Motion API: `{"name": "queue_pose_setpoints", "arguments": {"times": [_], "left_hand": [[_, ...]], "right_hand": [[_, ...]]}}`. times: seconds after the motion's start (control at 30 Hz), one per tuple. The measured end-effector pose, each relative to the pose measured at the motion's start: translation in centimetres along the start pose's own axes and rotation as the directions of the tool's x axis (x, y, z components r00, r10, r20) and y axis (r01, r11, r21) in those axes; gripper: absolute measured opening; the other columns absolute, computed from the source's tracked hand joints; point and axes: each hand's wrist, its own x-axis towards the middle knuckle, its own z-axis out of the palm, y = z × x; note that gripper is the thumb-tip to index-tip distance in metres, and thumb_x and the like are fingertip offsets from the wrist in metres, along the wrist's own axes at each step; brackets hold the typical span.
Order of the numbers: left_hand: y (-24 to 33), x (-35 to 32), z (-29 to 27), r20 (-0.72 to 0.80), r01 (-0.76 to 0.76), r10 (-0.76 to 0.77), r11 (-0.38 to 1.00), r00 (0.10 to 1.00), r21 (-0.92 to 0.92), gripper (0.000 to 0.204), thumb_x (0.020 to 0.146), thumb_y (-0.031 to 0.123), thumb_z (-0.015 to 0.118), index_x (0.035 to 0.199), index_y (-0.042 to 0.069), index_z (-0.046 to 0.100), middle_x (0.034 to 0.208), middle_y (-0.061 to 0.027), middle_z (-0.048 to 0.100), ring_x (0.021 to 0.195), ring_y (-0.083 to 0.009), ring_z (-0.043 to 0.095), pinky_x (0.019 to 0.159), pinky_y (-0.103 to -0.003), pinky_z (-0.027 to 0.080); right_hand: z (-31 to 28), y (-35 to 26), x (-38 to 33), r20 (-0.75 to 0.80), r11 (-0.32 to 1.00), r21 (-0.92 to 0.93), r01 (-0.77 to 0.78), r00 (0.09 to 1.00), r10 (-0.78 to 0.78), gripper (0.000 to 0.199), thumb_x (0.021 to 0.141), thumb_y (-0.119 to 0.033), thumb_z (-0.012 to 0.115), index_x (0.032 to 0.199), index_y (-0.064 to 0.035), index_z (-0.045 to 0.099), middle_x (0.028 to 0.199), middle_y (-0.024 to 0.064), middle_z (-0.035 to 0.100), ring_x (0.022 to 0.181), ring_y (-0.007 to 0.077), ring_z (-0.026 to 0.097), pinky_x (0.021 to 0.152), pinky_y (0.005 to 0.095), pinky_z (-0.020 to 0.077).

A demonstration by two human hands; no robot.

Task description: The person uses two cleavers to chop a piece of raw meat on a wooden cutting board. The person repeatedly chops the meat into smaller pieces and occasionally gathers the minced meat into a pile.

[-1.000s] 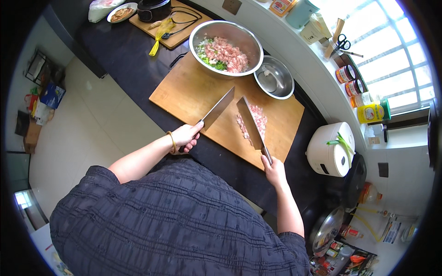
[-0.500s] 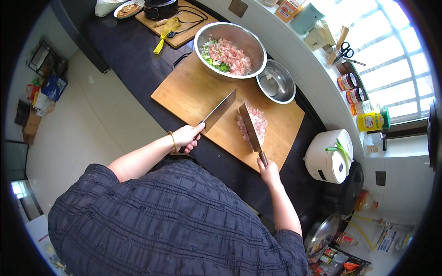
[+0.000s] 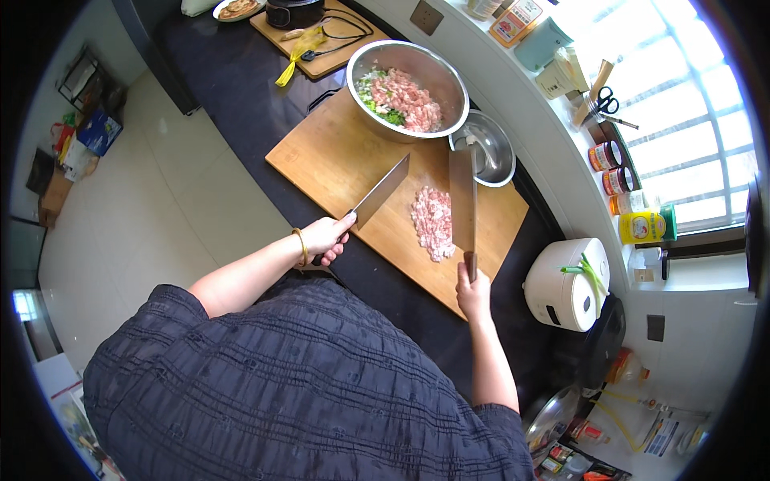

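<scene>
My left hand (image 3: 327, 239) is closed round the handle of a cleaver (image 3: 383, 192), whose blade reaches over the near left part of the wooden cutting board (image 3: 321, 148). In my right hand (image 3: 473, 293) is a second cleaver (image 3: 463, 200), held by its dark handle, its blade just right of the chopped meat (image 3: 433, 223). That pink meat forms a long patch on the board between the two blades. Behind it stands a large steel bowl (image 3: 455, 88) with minced meat (image 3: 407, 98) and chopped green onion (image 3: 391, 117) in it.
A smaller metal bowl (image 3: 502, 152) sits at the board's far right edge, partly behind the right blade. To the right is a white rice cooker (image 3: 553, 293) with green onion stalks (image 3: 589, 276) on its lid. Another wooden board (image 3: 353, 58) with a cable lies far left.
The right cleaver has swung from across the meat to its right side, uncovering the patch. My left hand and its cleaver have hardly moved. The view has shifted slightly.
</scene>
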Motion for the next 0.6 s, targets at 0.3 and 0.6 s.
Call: {"name": "queue_pose_setpoints", "arguments": {"times": [0.3, 0.6], "left_hand": [[0.0, -0.1, 0.2, -0.021, -0.017, 0.016, 1.0, 1.0, -0.012, 0.05, 0.085, 0.058, 0.037, 0.069, 0.01, 0.039, 0.049, 0.0019, 0.035, 0.038, -0.0064, 0.03, 0.033, -0.022, 0.028], [0.2, 0.0, 0.2, -0.03, -0.012, 0.012, 1.0, 0.999, -0.012, 0.049, 0.086, 0.057, 0.036, 0.069, 0.01, 0.039, 0.049, 0.0024, 0.035, 0.038, -0.0066, 0.03, 0.034, -0.022, 0.028]], "right_hand": [[-1.2, 0.6, 1.2, 0.037, 0.998, 0.005, 0.07, 0.997, -0.07, 0.042, 0.085, -0.037, 0.053, 0.069, 0.0014, 0.053, 0.053, 0.0104, 0.053, 0.05, 0.0199, 0.054, 0.051, 0.0334, 0.0421], [-2.7, -0.4, 2.7, 0.112, 0.996, -0.083, 0.022, 0.994, -0.013, 0.049, 0.086, -0.043, 0.049, 0.068, 0.0015, 0.055, 0.054, 0.0117, 0.053, 0.048, 0.0208, 0.055, 0.048, 0.0335, 0.0428]]}}
